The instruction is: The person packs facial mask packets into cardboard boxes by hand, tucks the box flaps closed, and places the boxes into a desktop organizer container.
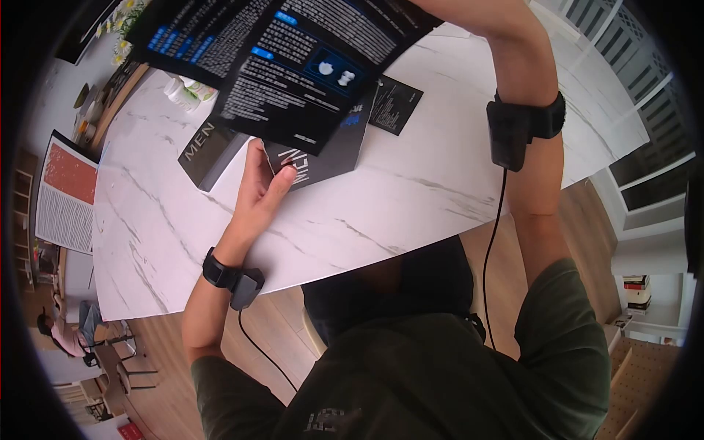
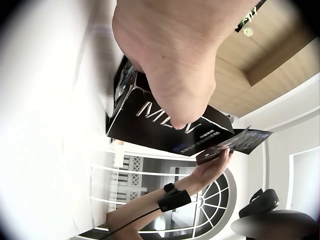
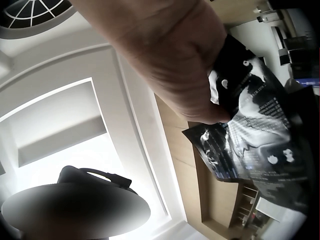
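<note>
My left hand (image 1: 260,183) rests on the white marble table (image 1: 411,198) and grips a black box marked MEN (image 1: 323,158), thumb on its printed face, fingers hidden behind it. The left wrist view shows that box (image 2: 165,125) tilted up under my palm. My right hand (image 2: 212,167) is raised above the table and pinches a large black printed leaflet (image 1: 286,66) by its edge; the head view cuts the hand off at the top. Up close, the right hand (image 3: 212,115) crumples the leaflet (image 3: 255,135) where it holds it.
A second dark MEN box (image 1: 209,150) lies flat to the left of the held one. A small black card (image 1: 396,103) lies farther back. White bottles (image 1: 187,92) stand at the far left, and an open magazine (image 1: 66,194) lies off the table's left edge.
</note>
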Action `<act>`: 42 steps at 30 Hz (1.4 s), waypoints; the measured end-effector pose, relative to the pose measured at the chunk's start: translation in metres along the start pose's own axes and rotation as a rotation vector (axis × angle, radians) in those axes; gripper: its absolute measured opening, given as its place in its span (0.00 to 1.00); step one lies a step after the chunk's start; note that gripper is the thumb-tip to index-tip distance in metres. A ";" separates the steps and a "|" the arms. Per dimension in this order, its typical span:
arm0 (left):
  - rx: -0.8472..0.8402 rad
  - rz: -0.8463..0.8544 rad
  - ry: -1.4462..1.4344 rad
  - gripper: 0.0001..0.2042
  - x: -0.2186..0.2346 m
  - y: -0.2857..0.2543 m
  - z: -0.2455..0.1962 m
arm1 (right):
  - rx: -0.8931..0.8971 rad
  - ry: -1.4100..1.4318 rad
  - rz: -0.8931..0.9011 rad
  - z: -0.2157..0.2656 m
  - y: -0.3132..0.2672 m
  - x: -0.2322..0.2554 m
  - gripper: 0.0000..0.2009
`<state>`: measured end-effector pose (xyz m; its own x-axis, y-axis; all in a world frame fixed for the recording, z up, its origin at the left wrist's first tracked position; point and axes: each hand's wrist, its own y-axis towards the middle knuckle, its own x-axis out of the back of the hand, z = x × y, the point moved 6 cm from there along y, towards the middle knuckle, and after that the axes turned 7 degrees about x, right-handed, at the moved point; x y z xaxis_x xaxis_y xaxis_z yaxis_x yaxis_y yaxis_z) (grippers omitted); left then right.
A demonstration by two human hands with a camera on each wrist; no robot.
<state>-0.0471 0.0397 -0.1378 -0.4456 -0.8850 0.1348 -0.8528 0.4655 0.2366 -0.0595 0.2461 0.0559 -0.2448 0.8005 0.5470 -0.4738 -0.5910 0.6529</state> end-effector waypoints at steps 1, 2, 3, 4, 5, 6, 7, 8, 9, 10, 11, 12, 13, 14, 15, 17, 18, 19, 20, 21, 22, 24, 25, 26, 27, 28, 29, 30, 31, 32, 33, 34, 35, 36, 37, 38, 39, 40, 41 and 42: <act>0.013 -0.003 0.011 0.23 0.000 0.000 0.001 | -0.017 0.005 -0.023 -0.002 0.001 0.000 0.06; 0.013 -0.004 0.011 0.23 0.000 -0.001 0.003 | -0.035 0.011 -0.045 -0.003 0.003 -0.001 0.06; 0.023 -0.011 0.017 0.24 0.001 -0.001 0.005 | -0.035 0.011 -0.045 -0.005 0.005 -0.004 0.06; 0.034 -0.018 0.024 0.25 0.002 -0.002 0.007 | -0.013 0.046 -0.034 -0.007 0.006 -0.009 0.06; 0.035 -0.017 0.024 0.25 0.003 -0.002 0.010 | 0.007 0.082 -0.024 -0.008 0.007 -0.012 0.06; 0.043 -0.001 0.014 0.26 0.004 -0.003 0.013 | 0.006 0.082 -0.024 -0.009 0.008 -0.014 0.06; 0.051 0.014 0.005 0.26 0.006 -0.004 0.017 | -0.037 0.077 -0.002 -0.012 0.009 -0.017 0.06; 0.052 0.013 0.005 0.26 0.010 -0.005 0.021 | -0.079 0.072 0.021 -0.015 0.009 -0.020 0.07; 0.090 0.061 0.002 0.27 0.011 -0.005 0.027 | -0.121 0.067 0.045 -0.017 0.010 -0.023 0.07; 0.128 0.109 -0.002 0.28 0.010 -0.005 0.032 | -0.118 -0.019 0.062 -0.015 0.010 -0.022 0.09; 0.129 0.109 -0.003 0.28 0.008 -0.004 0.030 | -0.118 -0.018 0.063 -0.016 0.009 -0.021 0.09; 0.074 0.073 -0.021 0.27 0.004 -0.003 0.023 | -0.107 -0.010 0.067 -0.017 0.008 -0.020 0.09; 0.019 0.038 -0.039 0.27 0.003 -0.001 0.017 | -0.097 -0.001 0.070 -0.017 0.007 -0.019 0.09; -0.017 0.015 0.022 0.27 0.002 0.000 0.012 | -0.097 -0.001 0.071 -0.012 0.007 -0.018 0.09; -0.016 0.013 0.021 0.27 0.002 0.000 0.011 | -0.177 -0.088 0.088 -0.008 0.006 -0.016 0.09; 0.023 0.013 -0.034 0.28 0.002 -0.001 0.010 | -0.256 -0.174 0.106 -0.005 0.005 -0.013 0.09; 0.006 0.003 -0.052 0.28 0.001 0.000 0.007 | -0.261 -0.171 0.110 -0.003 0.005 -0.013 0.10; 0.006 0.003 -0.052 0.28 0.002 0.000 0.006 | -0.267 -0.169 0.114 -0.003 0.004 -0.012 0.11; -0.022 0.001 -0.019 0.28 0.002 0.000 0.004 | -0.267 -0.170 0.114 -0.007 0.002 -0.011 0.11; -0.051 0.001 0.013 0.28 0.003 0.000 0.002 | -0.082 -0.170 0.133 -0.004 0.003 -0.013 0.12; -0.051 0.003 0.013 0.28 0.003 0.000 0.004 | 0.104 -0.171 0.150 0.000 0.002 -0.015 0.13; -0.110 -0.035 0.004 0.28 0.006 -0.002 0.004 | 0.091 -0.240 0.189 -0.016 0.003 -0.019 0.14; -0.110 -0.033 0.004 0.28 0.007 -0.002 0.003 | 0.080 -0.307 0.230 -0.022 0.002 -0.021 0.14; -0.100 -0.038 0.003 0.28 0.008 -0.002 0.003 | 0.017 -0.337 0.273 -0.015 0.001 -0.022 0.14; -0.089 -0.043 0.001 0.28 0.008 -0.002 0.003 | 0.016 -0.337 0.273 -0.002 0.004 -0.021 0.14; -0.097 -0.061 -0.013 0.27 0.008 -0.001 0.002 | -0.121 -0.386 0.312 0.001 0.006 -0.021 0.14; -0.098 -0.061 -0.013 0.27 0.008 -0.001 0.001 | -0.260 -0.433 0.351 -0.002 0.005 -0.021 0.14; -0.100 -0.060 -0.002 0.26 0.008 -0.001 0.000 | -0.259 -0.434 0.351 -0.009 0.002 -0.019 0.14; -0.103 -0.059 0.008 0.25 0.008 -0.001 -0.001 | -0.134 -0.343 0.279 -0.014 -0.001 -0.015 0.13; -0.103 -0.059 0.008 0.25 0.008 -0.001 -0.002 | -0.010 -0.252 0.207 -0.006 0.002 -0.015 0.13; -0.094 -0.061 -0.003 0.25 0.007 -0.001 -0.003 | -0.010 -0.253 0.207 -0.003 0.002 -0.014 0.13; -0.084 -0.063 -0.014 0.25 0.007 -0.001 -0.003 | -0.145 -0.277 0.133 -0.005 0.002 -0.006 0.12; -0.084 -0.063 -0.015 0.25 0.006 -0.001 -0.003 | -0.279 -0.301 0.059 -0.007 0.001 -0.001 0.12; -0.091 -0.065 -0.015 0.25 0.006 -0.001 -0.004 | -0.146 -0.342 0.077 -0.001 0.000 0.003 0.11; -0.096 -0.067 -0.014 0.25 0.006 -0.001 -0.004 | -0.146 -0.342 0.078 -0.002 0.001 0.002 0.11; -0.096 -0.067 -0.014 0.25 0.007 -0.001 -0.004 | -0.186 -0.351 -0.013 -0.001 0.003 0.003 0.11; -0.095 -0.058 -0.014 0.25 0.007 -0.001 -0.004 | -0.227 -0.360 -0.105 -0.002 0.004 0.007 0.10; -0.094 -0.048 -0.014 0.25 0.007 -0.002 -0.004 | -0.171 -0.390 -0.125 -0.001 0.004 0.009 0.09; -0.094 -0.048 -0.014 0.25 0.008 -0.002 -0.004 | -0.171 -0.390 -0.125 -0.004 0.004 0.009 0.09; -0.097 -0.049 -0.023 0.24 0.008 -0.003 -0.004 | -0.119 -0.389 -0.185 -0.003 0.005 0.013 0.09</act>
<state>-0.0471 0.0314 -0.1334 -0.4113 -0.9061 0.0989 -0.8439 0.4196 0.3343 -0.0674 0.2538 0.0640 0.1783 0.7814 0.5980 -0.5791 -0.4080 0.7058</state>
